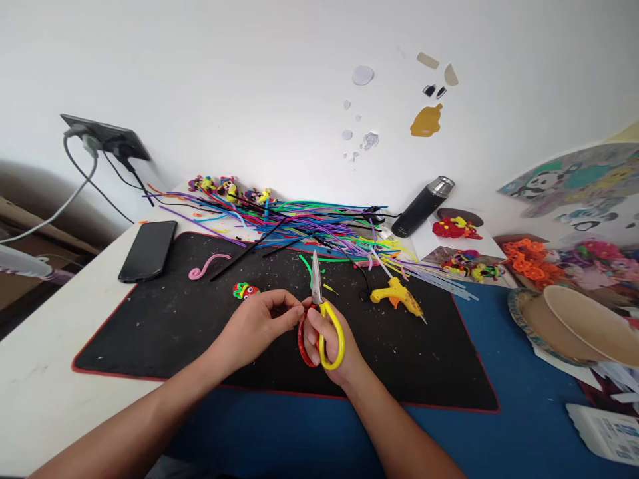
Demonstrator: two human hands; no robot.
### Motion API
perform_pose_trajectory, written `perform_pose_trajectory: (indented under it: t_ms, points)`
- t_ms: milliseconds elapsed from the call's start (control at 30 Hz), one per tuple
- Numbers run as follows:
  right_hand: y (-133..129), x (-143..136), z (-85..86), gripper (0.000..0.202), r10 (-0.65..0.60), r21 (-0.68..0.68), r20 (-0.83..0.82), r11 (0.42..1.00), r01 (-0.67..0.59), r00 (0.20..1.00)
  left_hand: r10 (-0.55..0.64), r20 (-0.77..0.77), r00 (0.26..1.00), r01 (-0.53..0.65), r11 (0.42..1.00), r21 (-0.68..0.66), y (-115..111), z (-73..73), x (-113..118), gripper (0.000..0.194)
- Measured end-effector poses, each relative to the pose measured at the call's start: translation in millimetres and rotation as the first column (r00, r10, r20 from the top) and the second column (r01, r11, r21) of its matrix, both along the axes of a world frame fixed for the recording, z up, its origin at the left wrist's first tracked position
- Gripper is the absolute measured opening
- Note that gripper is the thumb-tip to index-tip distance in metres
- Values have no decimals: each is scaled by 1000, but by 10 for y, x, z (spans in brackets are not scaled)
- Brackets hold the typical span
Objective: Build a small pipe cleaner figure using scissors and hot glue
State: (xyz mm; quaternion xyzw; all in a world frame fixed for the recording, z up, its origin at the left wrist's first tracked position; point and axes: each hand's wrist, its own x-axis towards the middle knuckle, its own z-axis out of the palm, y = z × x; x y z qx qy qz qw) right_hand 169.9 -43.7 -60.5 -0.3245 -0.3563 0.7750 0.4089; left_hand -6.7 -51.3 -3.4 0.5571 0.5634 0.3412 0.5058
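Observation:
My right hand [337, 336] is closed around scissors [315, 283] with one yellow and one red handle loop. Their metal blades point away from me and look shut. Close by on the left, the thumb and forefinger of my left hand [257, 326] pinch together beside the red loop. Whatever lies between those fingertips is too small to make out. Just beyond my left hand, a small red figure [246, 291] with green and yellow trim and an eye lies on the black mat [164, 332]. A green pipe cleaner [305, 262] lies near the blade tips.
Many coloured pipe cleaners [299, 223] are heaped along the wall. A yellow glue gun [398, 297] lies right, a curled pink pipe cleaner [202, 267] and black phone [148, 251] left. At the back right are a dark thermos [419, 211] and orange pieces [525, 259].

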Motion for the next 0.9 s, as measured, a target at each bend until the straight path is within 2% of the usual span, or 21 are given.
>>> perform_pose_trajectory:
  t_ms: [433, 900]
  points:
    - [-20, -7, -24, 40, -15, 0, -35, 1000, 15, 999, 64, 8, 998, -64, 998, 8, -13, -73, 5, 32]
    - [-21, -17, 11, 42, 6, 10, 6, 1000, -6, 1000, 41, 20, 999, -42, 999, 31, -35, -7, 40, 30]
